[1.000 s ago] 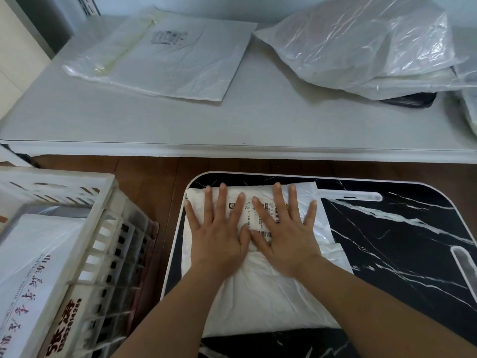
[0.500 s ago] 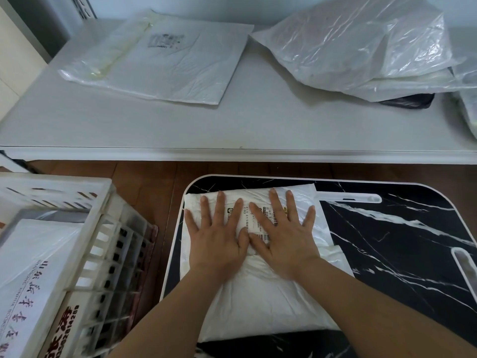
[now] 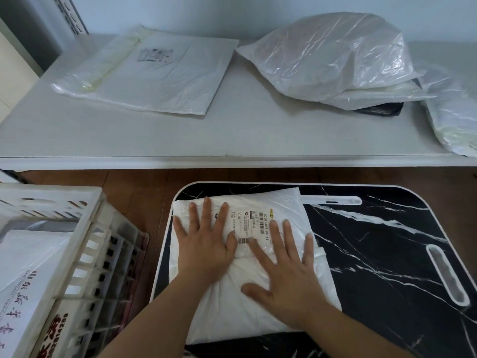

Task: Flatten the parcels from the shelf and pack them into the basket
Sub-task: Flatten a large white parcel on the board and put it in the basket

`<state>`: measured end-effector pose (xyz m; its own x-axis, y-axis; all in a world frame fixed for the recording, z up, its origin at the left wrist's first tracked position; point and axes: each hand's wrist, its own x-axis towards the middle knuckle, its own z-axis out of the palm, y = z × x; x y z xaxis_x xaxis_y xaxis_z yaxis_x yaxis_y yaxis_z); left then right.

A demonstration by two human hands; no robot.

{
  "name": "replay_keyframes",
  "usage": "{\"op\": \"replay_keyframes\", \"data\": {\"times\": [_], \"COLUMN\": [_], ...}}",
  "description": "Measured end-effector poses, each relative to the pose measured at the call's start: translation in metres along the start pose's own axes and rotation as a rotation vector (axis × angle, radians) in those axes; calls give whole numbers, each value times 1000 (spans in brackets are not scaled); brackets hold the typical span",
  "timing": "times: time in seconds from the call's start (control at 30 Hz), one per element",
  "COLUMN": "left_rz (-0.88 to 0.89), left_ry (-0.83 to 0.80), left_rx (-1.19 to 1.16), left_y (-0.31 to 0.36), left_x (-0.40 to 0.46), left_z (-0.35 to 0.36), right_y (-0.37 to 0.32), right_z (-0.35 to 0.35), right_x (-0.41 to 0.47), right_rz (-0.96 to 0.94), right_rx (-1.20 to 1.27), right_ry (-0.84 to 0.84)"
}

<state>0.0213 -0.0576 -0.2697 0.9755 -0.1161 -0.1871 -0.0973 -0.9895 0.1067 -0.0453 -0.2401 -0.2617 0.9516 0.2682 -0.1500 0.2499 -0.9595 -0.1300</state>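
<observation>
A white plastic parcel [image 3: 273,202] with a printed shipping label lies on the black marble-pattern table [image 3: 387,241]. My left hand [image 3: 206,241] presses flat on the parcel's left half, fingers spread and straight. My right hand [image 3: 286,275] presses flat on its right and nearer part, fingers spread. The white slatted basket [image 3: 85,244] stands at the lower left and holds a white parcel with red lettering [image 3: 25,280]. On the white shelf [image 3: 232,135] lie a flat white parcel [image 3: 160,73] and a puffy clear-wrapped parcel [image 3: 333,55].
Another plastic parcel [image 3: 454,117] hangs over the shelf's right end. A dark flat item [image 3: 382,109] lies under the puffy parcel. Brown wooden floor [image 3: 144,182] shows between shelf, basket and table. The table has slot cut-outs [image 3: 446,275] on its right side.
My right hand has slid back toward me and to the right across the parcel, uncovering the label. My left hand has stayed almost where it was.
</observation>
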Motion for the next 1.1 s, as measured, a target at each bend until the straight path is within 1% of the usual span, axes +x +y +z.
{"op": "replay_keyframes", "data": {"times": [0.13,0.23,0.27,0.33,0.4,0.47,0.53,0.57,0.63,0.7,0.73,0.77,0.83,0.87,0.9,0.93,1.03,1.07,1.1], "left_rz": [3,-2,-6,-20,-39,-79,-133,-170,-277,-363,-335,-261,-114,-75,-52,-27,52,79,90], "left_ry": [-33,-51,-61,-89,-142,-214,-262,-284,-339,-377,-378,-387,-433,-447,-432,-378,-82,-16,1], "left_rx": [51,37,32,17,28,50,47,45,20,-19,-4,23,24,-4,-25,-19,12,3,-6], "left_y": [1,2,1,-1,-5,-8,-5,0,11,23,29,36,50,58,63,68,67,60,54], "left_x": [0,-3,-5,-12,-25,-42,-58,-66,-77,-85,-87,-90,-93,-95,-96,-97,-100,-100,-100], "left_z": [-2,-5,-7,-10,-14,-20,-26,-30,-36,-43,-47,-52,-59,-62,-63,-64,-63,-57,-51], "right_y": [2,3,5,8,15,22,26,26,23,19,18,17,17,17,17,15,8,5,4], "right_z": [1,-5,-8,-16,-23,-31,-40,-45,-53,-60,-64,-68,-72,-72,-71,-70,-62,-57,-53], "right_x": [-20,-15,-14,-13,-8,0,6,8,7,1,-1,-6,-12,-17,-22,-27,-42,-46,-48], "right_rz": [42,41,32,-12,-71,-156,-225,-228,-150,5,86,171,306,336,324,285,171,148,133], "right_rx": [19,29,42,27,-18,-119,-240,-287,-347,-382,-375,-342,-184,-96,-35,-1,34,34,30], "right_ry": [-85,-91,-170,-270,-337,-380,-389,-369,-319,-262,-240,-233,-243,-256,-266,-273,-267,-245,-223]}}
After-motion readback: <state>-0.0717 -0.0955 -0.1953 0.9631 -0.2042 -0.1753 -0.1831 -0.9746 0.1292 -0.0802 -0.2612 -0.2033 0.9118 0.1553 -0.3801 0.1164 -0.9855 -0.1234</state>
